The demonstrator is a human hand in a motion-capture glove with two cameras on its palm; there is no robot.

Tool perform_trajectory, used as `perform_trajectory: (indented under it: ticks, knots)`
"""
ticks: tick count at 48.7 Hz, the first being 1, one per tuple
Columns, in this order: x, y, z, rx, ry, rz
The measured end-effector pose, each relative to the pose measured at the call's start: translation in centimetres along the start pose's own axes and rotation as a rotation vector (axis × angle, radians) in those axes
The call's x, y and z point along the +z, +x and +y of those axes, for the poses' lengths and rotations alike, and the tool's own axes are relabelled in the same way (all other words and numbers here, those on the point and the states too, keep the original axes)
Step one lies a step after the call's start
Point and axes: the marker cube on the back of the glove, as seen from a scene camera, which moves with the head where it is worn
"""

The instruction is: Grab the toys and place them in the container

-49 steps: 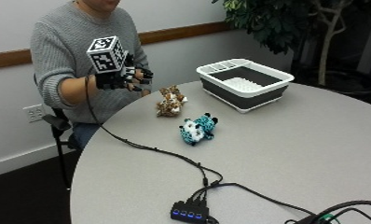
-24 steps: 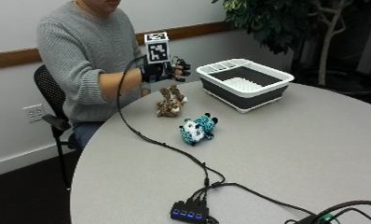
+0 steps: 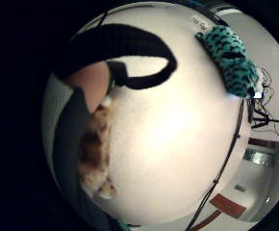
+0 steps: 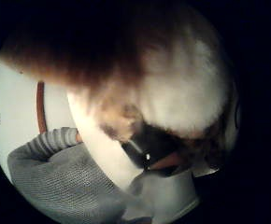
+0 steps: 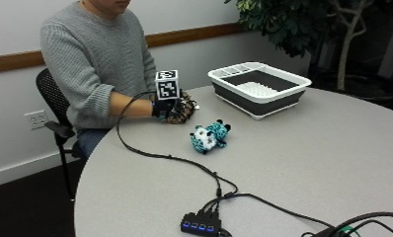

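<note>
- In the outside view, left of centre, the gloved right hand (image 5: pixel 165 109) sits on the brown plush toy (image 5: pixel 180 112), which lies on the round bench (image 5: pixel 328 163) near the person's edge.
- Grip: the hand covers the brown toy and fur fills the thumb-side palm view, so the palm is right against it. Whether the fingers have curled round it I cannot tell.
- The teal spotted plush toy (image 5: pixel 209 137) lies on the bench at centre frame, just below and right of the hand, apart from it and untouched.
- The container (image 5: pixel 260 89), a white-rimmed dark tub, stands in the upper middle-right of the frame, near both toys.
- Handling, as a judgement: both toys look soft, light and squashy, not fragile or slippery. Fur should hold well against the glove.
- The best hold is likely round the thick middle of the body, since a limb or ear would let the toy dangle and swing.
</note>
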Motion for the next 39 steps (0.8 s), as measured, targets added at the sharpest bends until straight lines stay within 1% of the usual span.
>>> perform_trajectory:
  ticks: [5, 9, 12, 15, 18, 20, 23, 29, 33, 39]
  knots:
    - [-0.4, -0.4, -0.7, -0.021, 0.128, -0.020]
    - [-3.0, 0.1, -1.7, 0.016, 0.196, -0.060]
    - [-7.1, 1.5, -2.7, 0.081, 0.282, -0.096]
    - [-12.4, 3.7, -3.5, 0.136, 0.379, -0.135]
    - [-18.0, 5.9, -4.0, 0.152, 0.458, -0.169]
    - [-20.7, 7.1, -4.3, 0.149, 0.482, -0.175]
    - [-22.6, 8.2, -4.9, 0.146, 0.483, -0.160]
    - [-23.2, 7.9, -8.2, 0.144, 0.427, -0.211]
    - [-22.6, 4.2, -13.0, 0.112, 0.368, -0.261]
    - [-20.9, -3.9, -21.9, 0.036, 0.297, -0.182]
